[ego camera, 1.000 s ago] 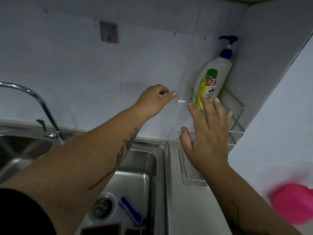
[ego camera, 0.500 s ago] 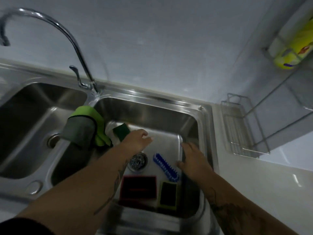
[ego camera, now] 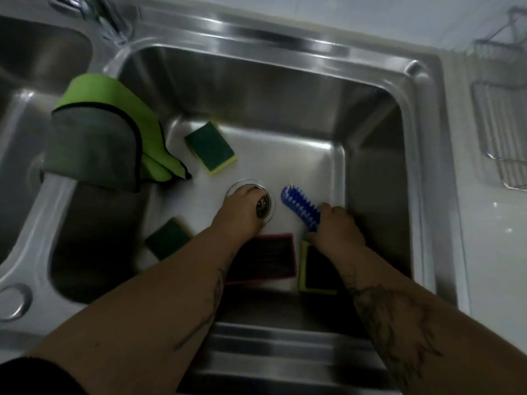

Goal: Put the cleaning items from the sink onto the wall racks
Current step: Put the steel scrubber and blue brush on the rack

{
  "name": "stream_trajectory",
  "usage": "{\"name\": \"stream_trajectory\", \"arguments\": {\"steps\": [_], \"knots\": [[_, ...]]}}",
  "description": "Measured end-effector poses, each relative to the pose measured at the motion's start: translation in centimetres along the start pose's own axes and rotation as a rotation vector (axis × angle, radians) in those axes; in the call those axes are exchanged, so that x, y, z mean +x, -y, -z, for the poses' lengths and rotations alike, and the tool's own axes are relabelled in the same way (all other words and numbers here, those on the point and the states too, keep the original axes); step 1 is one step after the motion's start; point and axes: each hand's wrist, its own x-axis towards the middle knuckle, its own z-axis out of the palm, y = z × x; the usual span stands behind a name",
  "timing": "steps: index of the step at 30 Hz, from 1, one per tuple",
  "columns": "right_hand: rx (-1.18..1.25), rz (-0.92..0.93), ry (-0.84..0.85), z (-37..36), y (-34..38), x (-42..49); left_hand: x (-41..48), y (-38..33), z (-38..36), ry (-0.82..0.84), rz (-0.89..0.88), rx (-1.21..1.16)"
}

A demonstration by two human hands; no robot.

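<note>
Both hands are down in the right sink basin [ego camera: 370, 155]. My left hand [ego camera: 242, 213] curls over a steel wool scourer [ego camera: 263, 205] that sits on the drain. The near end of a blue bristle brush [ego camera: 298, 205] lies inside the closed fingers of my right hand [ego camera: 338, 228]. A green-and-yellow sponge [ego camera: 209, 148] lies farther back, and another green sponge [ego camera: 168, 238] lies to the left. A red-edged dark pad [ego camera: 265, 259] and a yellow-edged dark sponge [ego camera: 315, 270] lie under my forearms. The wire wall rack [ego camera: 502, 124] is at the right edge.
A green and grey cloth [ego camera: 105, 129] hangs over the divider between the two basins. The faucet base [ego camera: 111, 27] is at the top left. The left basin [ego camera: 31, 81] and the white counter [ego camera: 496, 252] flank the sink.
My view dropped from the wall rack with the soap bottle down into the sink. Both hands came down from the wall, the left onto the scourer and the right onto the brush.
</note>
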Motion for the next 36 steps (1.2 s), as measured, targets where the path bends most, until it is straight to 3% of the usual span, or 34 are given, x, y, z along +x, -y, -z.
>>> {"name": "stream_trajectory", "arguments": {"steps": [9,20,29,36], "knots": [[-0.123,-0.018,-0.11,-0.6,0.7,1.3,0.5,1.1,0.5,-0.174,0.08,-0.102],[0.197,0.102,-0.345,7.2,1.3,-3.2,-2.6,-1.8,5.8,-0.323,0.11,-0.233],[0.282,0.354,-0.672,22.7,-1.2,-14.5,-6.9,-15.2,14.6,-0.538,0.015,-0.3],[0.316,0.416,-0.981,33.9,-6.1,-23.8,-12.2,-27.7,19.9,-0.589,-0.165,-0.546]]}}
